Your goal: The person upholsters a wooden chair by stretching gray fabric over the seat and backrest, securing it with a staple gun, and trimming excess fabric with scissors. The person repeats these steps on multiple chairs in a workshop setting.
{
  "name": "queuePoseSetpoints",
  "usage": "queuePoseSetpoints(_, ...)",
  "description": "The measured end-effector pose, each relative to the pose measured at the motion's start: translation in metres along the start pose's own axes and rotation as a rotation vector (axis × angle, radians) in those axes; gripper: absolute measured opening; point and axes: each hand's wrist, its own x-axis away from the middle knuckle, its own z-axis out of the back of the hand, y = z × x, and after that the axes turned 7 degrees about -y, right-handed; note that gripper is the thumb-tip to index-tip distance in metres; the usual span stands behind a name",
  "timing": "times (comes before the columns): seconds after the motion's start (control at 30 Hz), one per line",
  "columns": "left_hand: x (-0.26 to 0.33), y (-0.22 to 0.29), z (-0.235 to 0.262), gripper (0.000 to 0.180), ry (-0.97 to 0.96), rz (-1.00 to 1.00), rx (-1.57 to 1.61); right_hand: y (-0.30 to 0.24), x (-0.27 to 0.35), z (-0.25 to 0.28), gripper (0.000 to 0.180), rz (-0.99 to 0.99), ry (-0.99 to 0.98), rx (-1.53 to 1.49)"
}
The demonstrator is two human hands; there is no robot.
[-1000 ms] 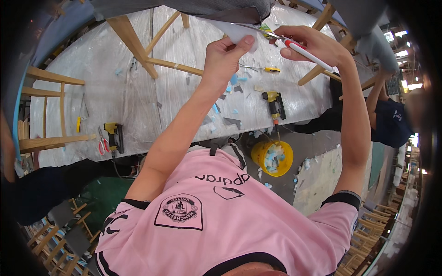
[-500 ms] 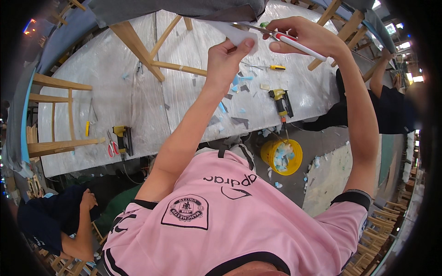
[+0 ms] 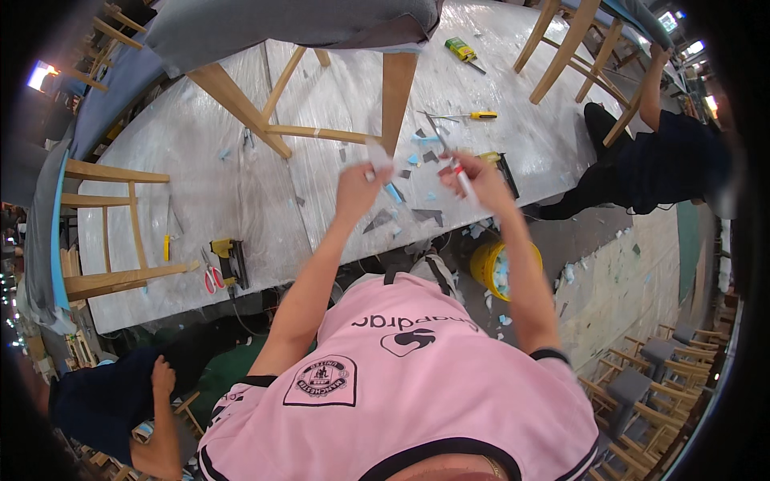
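Note:
My left hand (image 3: 361, 191) pinches a small white scrap of cloth or padding (image 3: 380, 154), blurred by motion. Scissors (image 3: 437, 132) with red-and-white handles are gripped in my right hand (image 3: 479, 180), their blades pointing away from me over the table. Beyond my hands stands a wooden-legged chair with a grey upholstered seat (image 3: 297, 26); its front leg (image 3: 397, 100) comes down close to the white scrap.
The plastic-covered table (image 3: 241, 180) holds a screwdriver (image 3: 484, 115), a green-yellow box (image 3: 460, 50), red-handled scissors (image 3: 213, 279), a staple gun (image 3: 228, 260) and loose scraps. A yellow bucket (image 3: 484, 268) stands below. People work at left (image 3: 112, 393) and right (image 3: 674, 164).
Both hands have come down and toward me from the chair seat's edge. The white scrap has come away with my left hand, and the scissors stay in my right.

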Motion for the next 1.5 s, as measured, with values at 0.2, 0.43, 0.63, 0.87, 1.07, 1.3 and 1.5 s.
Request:
queuePoseSetpoints(0.2, 0.022, -0.094, -0.117, 0.029, -0.232, 0.526, 1.138, 0.155, 0.018, -0.119, 0.066, 0.015, 0.339, -0.03)
queuePoseSetpoints(0.43, 0.03, -0.057, -0.117, 0.036, -0.682, 0.77, 1.171, 0.15, 0.059, -0.094, 0.034, 0.014, 0.522, 0.141)
queuePoseSetpoints(0.63, 0.007, 0.044, -0.02, 0.043, -0.422, 0.061, 0.075, 0.276, 0.153, 0.06, 0.036, -0.446, 1.143, 0.622)
queuePoseSetpoints(0.87, -0.049, 0.198, 0.166, 0.035, 0.732, -1.114, -0.476, 0.347, 0.294, 0.181, 0.065, -1.072, 1.186, 0.316)
queuePoseSetpoints(1.07, -0.13, 0.216, 0.166, 0.046, 0.809, -1.319, -0.859, 0.323, 0.261, 0.195, 0.058, -0.817, 1.24, 0.337)
queuePoseSetpoints(1.3, -0.204, 0.268, 0.164, 0.024, 0.895, -1.181, -0.885, 0.129, 0.129, 0.212, 0.041, -0.242, 0.793, -0.037)
queuePoseSetpoints(1.5, -0.212, 0.307, 0.185, 0.091, 0.495, -1.206, -1.053, -0.119, 0.009, 0.215, 0.042, 0.143, 0.38, 0.446)
